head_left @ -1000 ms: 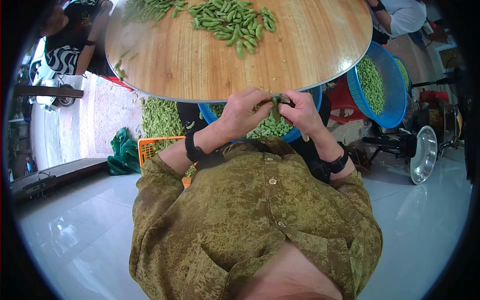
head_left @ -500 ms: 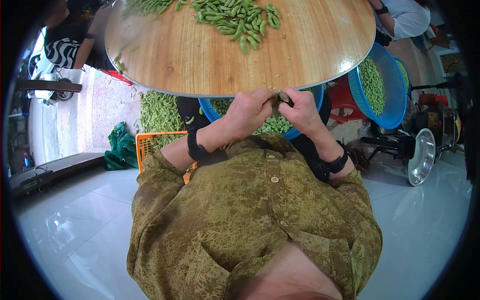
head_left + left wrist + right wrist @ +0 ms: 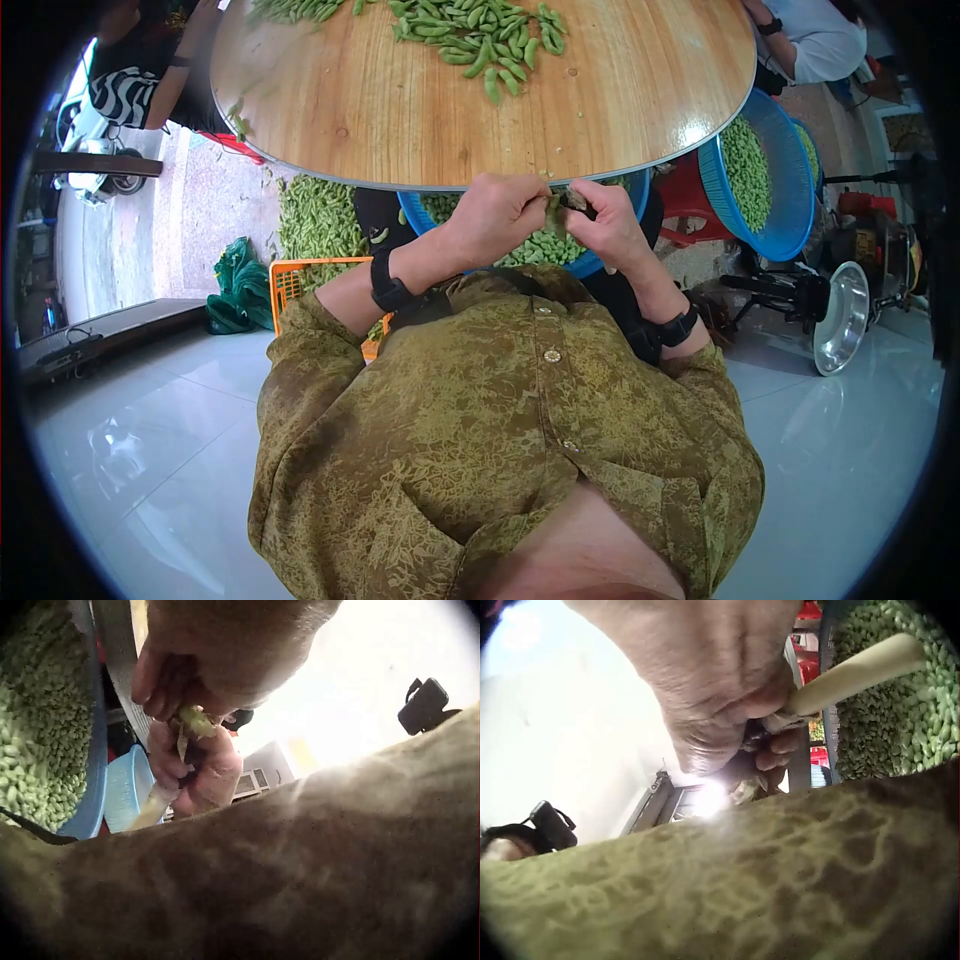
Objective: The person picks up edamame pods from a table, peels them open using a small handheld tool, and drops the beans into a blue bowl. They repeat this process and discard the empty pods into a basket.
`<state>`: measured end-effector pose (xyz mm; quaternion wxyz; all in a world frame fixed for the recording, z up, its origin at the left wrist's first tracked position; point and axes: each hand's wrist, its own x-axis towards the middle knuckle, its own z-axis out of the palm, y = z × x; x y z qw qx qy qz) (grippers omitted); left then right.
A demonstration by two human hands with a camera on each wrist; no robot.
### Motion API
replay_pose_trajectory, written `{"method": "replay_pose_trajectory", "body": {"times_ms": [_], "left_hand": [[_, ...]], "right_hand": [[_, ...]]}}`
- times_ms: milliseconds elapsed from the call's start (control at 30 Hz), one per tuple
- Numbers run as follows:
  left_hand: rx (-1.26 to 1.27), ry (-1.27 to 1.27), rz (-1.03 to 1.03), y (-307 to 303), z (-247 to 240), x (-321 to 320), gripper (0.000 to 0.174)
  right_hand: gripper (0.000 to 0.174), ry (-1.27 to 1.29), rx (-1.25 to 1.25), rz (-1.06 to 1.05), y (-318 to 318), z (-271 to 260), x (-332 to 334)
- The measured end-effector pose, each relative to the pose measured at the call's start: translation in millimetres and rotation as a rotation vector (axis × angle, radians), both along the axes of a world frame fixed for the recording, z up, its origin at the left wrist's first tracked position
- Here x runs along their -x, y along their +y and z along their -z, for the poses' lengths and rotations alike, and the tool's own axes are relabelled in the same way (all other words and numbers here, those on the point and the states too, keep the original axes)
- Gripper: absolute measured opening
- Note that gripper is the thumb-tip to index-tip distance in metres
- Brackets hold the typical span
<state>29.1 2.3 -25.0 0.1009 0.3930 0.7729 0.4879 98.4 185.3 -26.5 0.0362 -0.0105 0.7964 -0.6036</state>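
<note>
My left hand (image 3: 500, 215) pinches a green bean pod (image 3: 196, 721) near the table's front edge. Close beside it, my right hand (image 3: 607, 222) grips a small tool whose pale, rounded handle (image 3: 859, 675) sticks out from the palm side. The tool's working end is mostly hidden by fingers, so I cannot tell its kind. Both hands are over a blue basin (image 3: 643, 188) holding shelled green beans (image 3: 545, 247). On the round wooden table (image 3: 380, 130), a pile of green pods (image 3: 480, 40) lies farther off.
Another blue basin (image 3: 790, 235) of beans stands at right, beside a red stool (image 3: 693, 195) and a metal bowl (image 3: 842, 318). Left are an orange basket (image 3: 290, 283), heaped pods (image 3: 320, 220) and a green bag (image 3: 243, 285). People sit at both sides of the table.
Both hands stay together at the table's edge, with the left hand and the pod between them shifting slightly. The table and its pods sit a little higher in the head view.
</note>
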Motion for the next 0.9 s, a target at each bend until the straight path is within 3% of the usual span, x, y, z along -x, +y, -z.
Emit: {"method": "replay_pose_trajectory", "body": {"times_ms": [133, 333, 400, 533, 700, 867, 900], "left_hand": [[-0.078, 0.218, -0.006, 2.4, -3.7, 1.0, 0.006], [-0.051, 0.428, 0.055, 2.8, -3.4, 1.2, 0.01], [-0.052, 0.452, 0.057, 3.2, -2.9, -0.1, 0.011], [-0.023, 0.52, 0.074, 2.1, -7.6, -2.1, 0.011], [-0.001, 0.477, 0.097, 3.1, -4.6, -0.4, 0.012], [-0.013, 0.414, 0.126, 3.8, -2.8, 2.3, 0.008], [-0.055, 0.282, 0.119, 4.3, -0.3, 3.0, 0.007]], "right_hand": [[0.014, 0.005, 0.003, 0.009, -1.5, 0.9, -0.3], [0.014, -0.158, 0.182, -0.001, 1.1, -4.0, 2.1], [0.014, -0.223, 0.344, -0.038, 5.4, -0.7, 3.7], [0.014, -0.227, 0.313, -0.043, 5.1, -1.3, 4.5], [0.013, -0.201, 0.193, -0.043, 4.7, -4.0, 4.7], [0.013, -0.223, 0.269, -0.057, 7.2, -1.6, 3.2], [0.012, -0.238, 0.267, -0.049, 7.2, -2.1, 3.2]]}}
